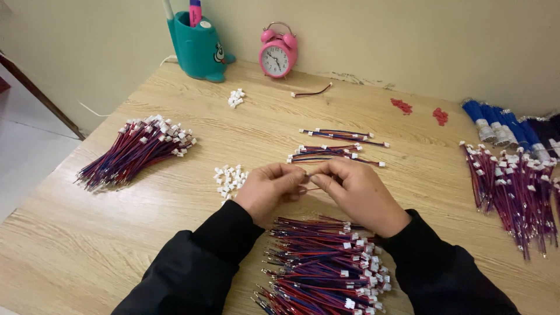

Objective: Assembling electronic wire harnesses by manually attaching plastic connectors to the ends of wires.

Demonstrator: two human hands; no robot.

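Note:
My left hand (269,188) and my right hand (357,189) meet above the middle of the wooden table (116,233), fingertips pinched together on a thin red and blue wire piece (308,175) held between them. Just left of my left hand lies a small heap of white plastic connectors (228,179). Below my hands, near the front edge, a big pile of red and blue wires with white plugs (326,268) lies between my black sleeves. A few finished wires (332,153) lie just beyond my fingers.
A bundle of wires (135,150) lies at left, another bundle (513,181) at right with blue-wrapped bundles (501,125) behind it. At the back stand a teal pen holder (199,49) and a pink alarm clock (277,53). More white connectors (235,98) and a single wire (312,92) lie there.

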